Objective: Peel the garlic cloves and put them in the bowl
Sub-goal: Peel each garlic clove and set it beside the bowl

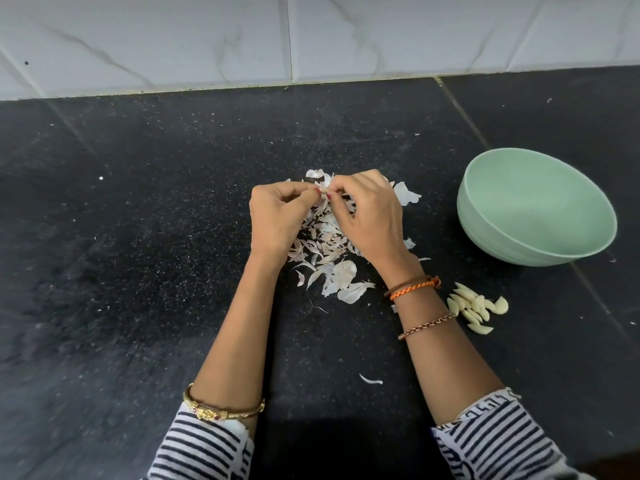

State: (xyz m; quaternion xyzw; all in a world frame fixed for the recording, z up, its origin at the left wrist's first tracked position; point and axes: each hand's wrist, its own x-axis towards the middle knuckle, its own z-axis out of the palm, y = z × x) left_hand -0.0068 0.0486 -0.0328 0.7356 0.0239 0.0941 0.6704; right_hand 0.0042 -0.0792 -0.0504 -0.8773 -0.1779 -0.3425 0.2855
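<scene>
Both hands meet above a heap of papery garlic skins (325, 244) on the black speckled desk (138, 237). The left hand (277, 216) has its fingers curled, thumb and forefinger pinching one end of a small garlic clove (325, 191); the right hand (367, 213) is curled the same way, its fingertips nipping the other end. So each grip is closed tight on that one clove, held just over the skins, and only a sliver of it shows between the red-painted nails.

The mint-green bowl (536, 209) stands to the right of the hands, a little apart from the skins, and looks bare inside. Nearer the person, just beside the right forearm, a small pile of peeled cloves (476, 306) lies on the desk, outside the bowl. One stray skin (370, 380) lies alone between the forearms.

The right wrist wears an orange cord band (412, 289) and a copper chain bracelet (426, 325); the left forearm carries a gold bangle (221, 408). Striped black-and-white sleeves (204, 445) are pushed up on both arms. A white marbled tile wall (311, 39) runs along the back edge of the desk.
</scene>
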